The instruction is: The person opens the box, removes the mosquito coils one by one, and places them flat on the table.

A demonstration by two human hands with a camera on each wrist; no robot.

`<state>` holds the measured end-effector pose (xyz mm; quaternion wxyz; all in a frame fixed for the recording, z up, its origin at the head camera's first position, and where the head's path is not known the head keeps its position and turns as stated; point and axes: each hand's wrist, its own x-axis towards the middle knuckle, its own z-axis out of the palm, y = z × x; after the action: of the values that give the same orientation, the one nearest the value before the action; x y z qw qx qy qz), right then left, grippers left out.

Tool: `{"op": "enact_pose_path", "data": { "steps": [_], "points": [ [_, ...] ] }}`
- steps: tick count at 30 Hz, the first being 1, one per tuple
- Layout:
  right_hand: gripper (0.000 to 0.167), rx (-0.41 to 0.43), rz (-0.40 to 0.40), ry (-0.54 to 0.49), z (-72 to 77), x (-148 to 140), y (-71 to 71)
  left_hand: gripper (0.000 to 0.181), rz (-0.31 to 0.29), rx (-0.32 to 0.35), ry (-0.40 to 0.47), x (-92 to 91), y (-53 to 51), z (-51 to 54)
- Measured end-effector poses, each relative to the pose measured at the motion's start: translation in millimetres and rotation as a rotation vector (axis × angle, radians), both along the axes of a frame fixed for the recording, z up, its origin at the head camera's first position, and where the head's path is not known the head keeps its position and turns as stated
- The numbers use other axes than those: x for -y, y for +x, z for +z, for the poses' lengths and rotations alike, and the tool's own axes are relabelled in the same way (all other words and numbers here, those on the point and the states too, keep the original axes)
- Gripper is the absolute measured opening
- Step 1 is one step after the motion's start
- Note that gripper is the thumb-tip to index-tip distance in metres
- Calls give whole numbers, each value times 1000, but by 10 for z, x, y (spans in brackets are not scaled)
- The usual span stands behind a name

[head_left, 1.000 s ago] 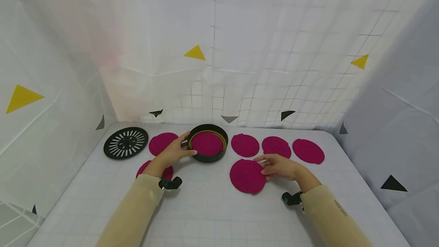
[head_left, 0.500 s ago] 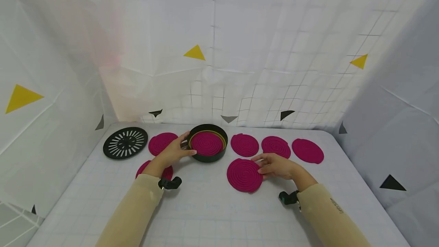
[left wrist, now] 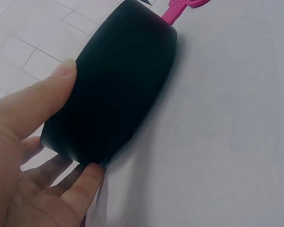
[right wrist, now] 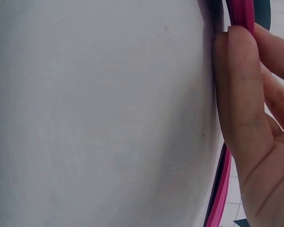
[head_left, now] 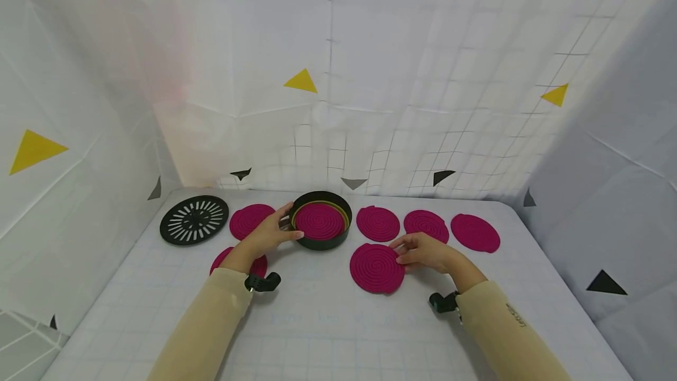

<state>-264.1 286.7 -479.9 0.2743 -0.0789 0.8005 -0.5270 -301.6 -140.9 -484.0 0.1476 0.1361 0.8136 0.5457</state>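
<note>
My left hand grips the left side of a round black coaster holder, thumb at the front and fingers on the far side. In the left wrist view the holder's dark outer wall fills the space between thumb and fingers. Inside the holder lies a magenta spiral-ribbed coaster, with a yellow-green ring showing around it. My right hand pinches the right edge of another magenta coaster, to the right of and nearer than the holder. Only the pinched edge of that coaster shows in the right wrist view.
Three magenta coasters, a left one, a middle one and a right one, lie right of the holder. Two more, one far and one near, are partly behind my left arm. A slotted black disc lies far left.
My right hand has shifted slightly left and away from me with the pinched coaster. My left hand and the holder have stayed in place.
</note>
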Motion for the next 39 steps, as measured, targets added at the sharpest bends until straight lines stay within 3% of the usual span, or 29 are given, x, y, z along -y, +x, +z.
{"op": "enact_pose_path", "data": {
  "steps": [10,14,17,21,30,39],
  "points": [
    [27,-37,-6,21,7,-55,-11,98,-11,-1,29,-11,3,4],
    [25,-17,-21,0,6,-72,-11,96,-25,8,29,-39,69,124],
    [27,-5,-33,-25,13,-76,-9,95,-21,-1,17,-44,78,136],
    [29,-6,-49,-54,34,-65,5,95,-7,-5,12,-30,4,16],
    [37,-52,-82,-72,99,24,47,99,-12,-8,21,-8,4,0],
    [37,-81,-112,-61,256,155,111,101,-8,0,9,-3,-5,5]
  ]
}}
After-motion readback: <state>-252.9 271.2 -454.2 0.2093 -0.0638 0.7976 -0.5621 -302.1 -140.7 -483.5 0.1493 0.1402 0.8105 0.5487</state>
